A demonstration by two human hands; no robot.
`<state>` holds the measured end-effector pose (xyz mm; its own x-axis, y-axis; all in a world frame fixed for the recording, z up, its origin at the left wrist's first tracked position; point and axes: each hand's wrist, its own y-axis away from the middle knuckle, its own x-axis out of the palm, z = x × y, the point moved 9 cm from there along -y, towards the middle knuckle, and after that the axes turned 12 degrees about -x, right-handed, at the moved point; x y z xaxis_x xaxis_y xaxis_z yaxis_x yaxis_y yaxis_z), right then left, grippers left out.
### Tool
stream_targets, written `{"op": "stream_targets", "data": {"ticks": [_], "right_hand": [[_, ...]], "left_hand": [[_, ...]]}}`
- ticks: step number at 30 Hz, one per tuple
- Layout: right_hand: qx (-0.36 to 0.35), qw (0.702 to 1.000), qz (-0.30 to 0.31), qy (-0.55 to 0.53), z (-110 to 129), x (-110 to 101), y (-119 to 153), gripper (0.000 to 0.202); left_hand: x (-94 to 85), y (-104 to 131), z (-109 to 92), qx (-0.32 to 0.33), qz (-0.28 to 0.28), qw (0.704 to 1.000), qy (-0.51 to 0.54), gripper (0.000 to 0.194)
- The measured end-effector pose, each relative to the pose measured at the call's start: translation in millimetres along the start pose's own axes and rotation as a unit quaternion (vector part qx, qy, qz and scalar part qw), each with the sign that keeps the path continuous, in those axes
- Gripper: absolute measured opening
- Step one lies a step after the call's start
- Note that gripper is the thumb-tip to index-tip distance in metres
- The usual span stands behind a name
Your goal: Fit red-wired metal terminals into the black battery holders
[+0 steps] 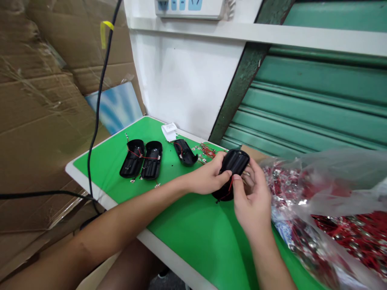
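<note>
Above the green tabletop [193, 225], a black plastic battery case [236, 162] with a red wire is held between both hands. My left hand [211, 175] grips its left side, the thumb lying across the front. On the right side, my right hand [252, 187] is closed round the case, with thumb and fingertips at the red wire [231, 184]. Some of the fingers are hidden behind the case. To the left lie similar black cases [132, 161] with thin red wires and small metal contacts. Another wired case [185, 153] rests nearer to my hands.
A clear plastic bag [305, 201] full of red wired metal parts stands at the right. Loose red wires [208, 150] lie behind my hands, near a folded white paper [169, 131]. A black cable [97, 108] hangs at the left before cardboard [45, 121].
</note>
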<state>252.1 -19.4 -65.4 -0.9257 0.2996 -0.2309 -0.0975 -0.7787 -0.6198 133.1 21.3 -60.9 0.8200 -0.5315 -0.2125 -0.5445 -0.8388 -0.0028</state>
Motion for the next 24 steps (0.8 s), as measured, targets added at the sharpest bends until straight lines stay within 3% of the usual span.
{"op": "stream_targets", "data": {"ticks": [11, 21, 24], "right_hand": [[-0.004, 0.995, 0.0, 0.095, -3.4, 4.0, 10.0, 0.062], [0.016, 0.997, -0.042, 0.059, 3.1, 3.7, 10.1, 0.055], [0.019, 0.998, -0.046, 0.026, 0.6, 3.5, 7.0, 0.055]], "left_hand": [[4.6, 4.6, -2.5, 0.024, -0.06, 0.998, -0.022, 0.045], [10.3, 9.8, -1.2, 0.004, -0.093, 0.995, -0.046, 0.045], [8.5, 6.7, -1.5, -0.005, -0.077, 0.996, -0.033, 0.045]]}}
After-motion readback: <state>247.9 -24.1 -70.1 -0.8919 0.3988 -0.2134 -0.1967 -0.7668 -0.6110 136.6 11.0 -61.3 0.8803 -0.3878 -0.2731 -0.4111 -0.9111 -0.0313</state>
